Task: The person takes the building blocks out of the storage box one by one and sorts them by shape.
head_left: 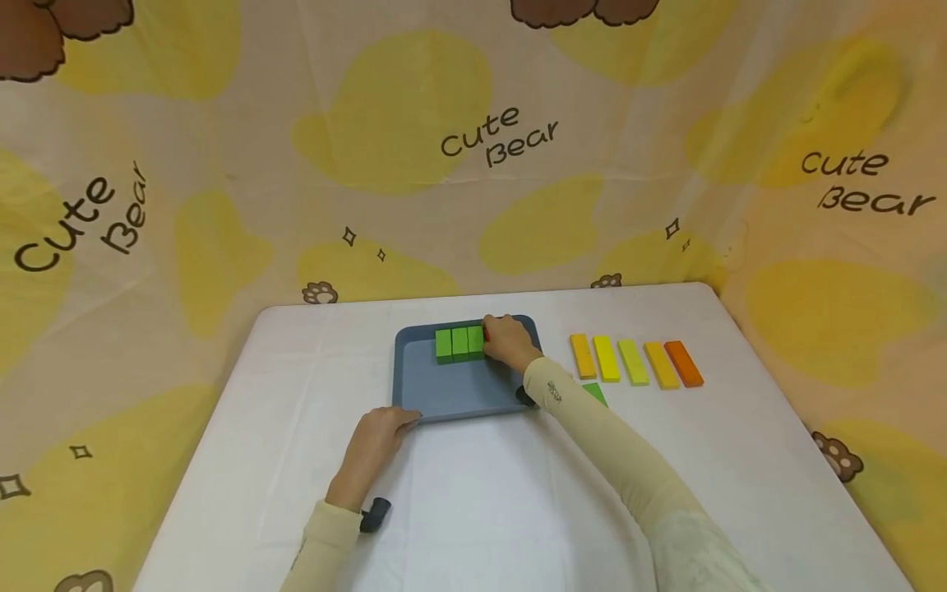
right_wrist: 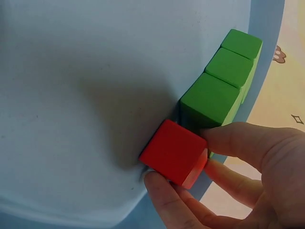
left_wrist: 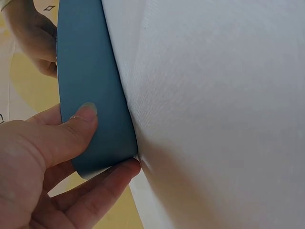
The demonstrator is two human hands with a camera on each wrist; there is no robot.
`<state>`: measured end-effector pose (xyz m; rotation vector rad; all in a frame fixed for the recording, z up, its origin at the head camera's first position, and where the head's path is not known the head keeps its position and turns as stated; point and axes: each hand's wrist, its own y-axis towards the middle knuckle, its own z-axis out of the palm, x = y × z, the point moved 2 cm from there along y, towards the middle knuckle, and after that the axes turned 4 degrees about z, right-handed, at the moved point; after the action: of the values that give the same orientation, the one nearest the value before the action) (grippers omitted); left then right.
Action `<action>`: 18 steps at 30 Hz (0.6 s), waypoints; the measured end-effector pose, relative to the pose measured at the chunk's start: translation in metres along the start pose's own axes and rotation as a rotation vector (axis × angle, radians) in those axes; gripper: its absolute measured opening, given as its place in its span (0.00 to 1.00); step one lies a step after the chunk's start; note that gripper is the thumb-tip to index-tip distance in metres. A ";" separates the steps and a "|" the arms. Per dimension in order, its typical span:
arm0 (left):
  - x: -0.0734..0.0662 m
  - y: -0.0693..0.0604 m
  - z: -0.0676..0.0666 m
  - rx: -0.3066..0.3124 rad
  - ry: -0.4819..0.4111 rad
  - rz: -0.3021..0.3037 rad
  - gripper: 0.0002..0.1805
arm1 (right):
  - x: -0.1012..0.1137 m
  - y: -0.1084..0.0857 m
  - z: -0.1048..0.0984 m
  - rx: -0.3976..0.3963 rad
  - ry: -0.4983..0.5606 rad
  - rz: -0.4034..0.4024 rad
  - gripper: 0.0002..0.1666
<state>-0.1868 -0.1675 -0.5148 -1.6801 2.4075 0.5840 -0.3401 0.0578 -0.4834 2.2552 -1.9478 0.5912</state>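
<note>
A blue-grey tray (head_left: 440,390) lies on the white table, with a row of three green blocks (head_left: 459,342) standing along its far side. My right hand (head_left: 509,341) pinches a red block (right_wrist: 172,151) between thumb and fingers at the right end of that row. In the right wrist view, the red block stands next to the nearest green block (right_wrist: 212,98); the head view shows only a sliver of it. My left hand (head_left: 379,437) grips the tray's near left corner. Its thumb (left_wrist: 81,126) presses on the tray wall while other fingers wrap the corner.
Right of the tray lie several loose blocks in a row: yellow-orange (head_left: 583,357), yellow (head_left: 606,358), yellow-green (head_left: 633,362), another yellow-orange (head_left: 661,365) and orange (head_left: 684,363). Nearer me, a green block (head_left: 595,393) is partly hidden by my right sleeve. A patterned cloth (head_left: 399,164) surrounds the table.
</note>
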 end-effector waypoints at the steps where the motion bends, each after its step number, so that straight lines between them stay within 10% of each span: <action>1: 0.000 0.000 0.000 0.000 0.002 0.000 0.08 | 0.000 0.000 0.000 -0.002 -0.003 -0.003 0.23; 18: -0.001 -0.002 -0.001 -0.011 -0.004 0.011 0.09 | -0.001 -0.002 0.000 -0.037 0.006 -0.035 0.20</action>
<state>-0.1847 -0.1679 -0.5144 -1.6685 2.4168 0.6029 -0.3382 0.0594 -0.4832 2.2578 -1.8958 0.5528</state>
